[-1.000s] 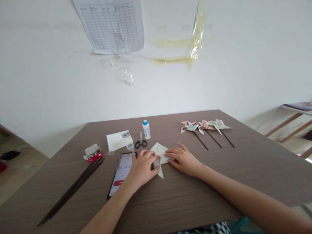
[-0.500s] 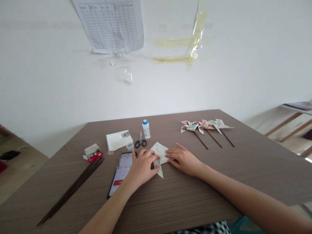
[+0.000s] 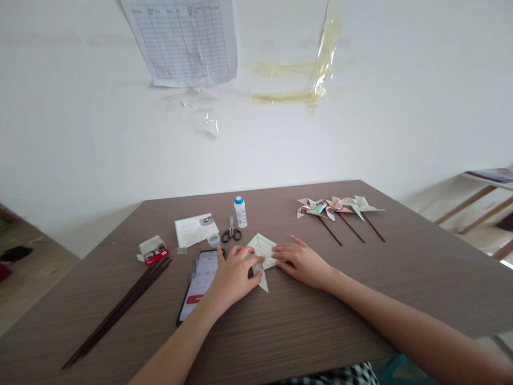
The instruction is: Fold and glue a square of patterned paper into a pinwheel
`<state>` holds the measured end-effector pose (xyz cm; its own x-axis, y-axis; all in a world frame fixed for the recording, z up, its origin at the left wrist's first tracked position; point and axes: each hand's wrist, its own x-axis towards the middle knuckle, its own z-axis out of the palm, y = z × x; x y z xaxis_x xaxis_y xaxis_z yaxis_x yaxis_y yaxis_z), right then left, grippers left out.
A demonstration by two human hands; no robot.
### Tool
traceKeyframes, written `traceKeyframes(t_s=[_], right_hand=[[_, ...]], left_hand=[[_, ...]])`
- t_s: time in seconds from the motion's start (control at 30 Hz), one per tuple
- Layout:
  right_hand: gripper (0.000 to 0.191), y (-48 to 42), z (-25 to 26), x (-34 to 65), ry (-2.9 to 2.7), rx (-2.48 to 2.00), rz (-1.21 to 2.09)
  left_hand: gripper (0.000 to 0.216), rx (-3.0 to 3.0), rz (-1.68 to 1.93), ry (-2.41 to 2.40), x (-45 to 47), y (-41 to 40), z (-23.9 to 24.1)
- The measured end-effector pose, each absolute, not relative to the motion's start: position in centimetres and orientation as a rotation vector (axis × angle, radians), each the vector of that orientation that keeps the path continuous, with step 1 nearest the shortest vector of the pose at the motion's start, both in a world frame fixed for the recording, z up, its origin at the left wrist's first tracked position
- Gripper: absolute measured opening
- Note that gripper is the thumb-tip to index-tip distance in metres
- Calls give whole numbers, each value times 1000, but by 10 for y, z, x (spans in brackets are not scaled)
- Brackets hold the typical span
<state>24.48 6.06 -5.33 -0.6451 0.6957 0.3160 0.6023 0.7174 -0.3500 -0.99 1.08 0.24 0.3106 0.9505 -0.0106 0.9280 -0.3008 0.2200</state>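
Near the middle of the frame, a folded paper (image 3: 266, 251) with printed or written lines is lying on the brown table (image 3: 304, 331), one pointed flap reaching toward the bottom of the frame; the left hand (image 3: 236, 271) is resting over its left side, fingers bent and spread, thumb and fingertips pressing down on it rather than pinching; the right hand (image 3: 301, 263) is lying almost flat at its right edge, fingers extended close together, their tips touching the paper.

At centre left, a small red-and-white box (image 3: 159, 258) is standing with its flap raised, and small dark and silvery pieces (image 3: 155, 253) are showing inside, too small to name; just below it, a bundle of thin dark sticks (image 3: 120, 310) is slanting toward the lower left corner; above the left hand, a little translucent cup (image 3: 214, 240) is sitting by the corner of a pale booklet (image 3: 194, 231), its contents too small to tell; a white bottle (image 3: 241, 215) is standing upright with its blue cap (image 3: 239, 201) on, its inside hidden; black-handled scissors (image 3: 231, 231) are lying between cup and bottle.

A phone (image 3: 200, 289) is displaying a running-time readout and a red button, its right side partly hidden by the left hand; toward the right of the frame, a multicoloured pinwheel (image 3: 313, 208), a pinkish pinwheel (image 3: 335, 206) and a pale pinwheel (image 3: 362, 205) are lying in a row, each with a dark stick pointing down and right.
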Motion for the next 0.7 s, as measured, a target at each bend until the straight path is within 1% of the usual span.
traceKeyframes(t_s=[0.3,0.7], right_hand=[[29,62,-55,246,-2493,-992,276],[30,58,-47,244,-2499,-1040,319]], left_hand=[[41,2409,212,1774,-10,15,-2],[32,2383,235,1806,-10,12,4]])
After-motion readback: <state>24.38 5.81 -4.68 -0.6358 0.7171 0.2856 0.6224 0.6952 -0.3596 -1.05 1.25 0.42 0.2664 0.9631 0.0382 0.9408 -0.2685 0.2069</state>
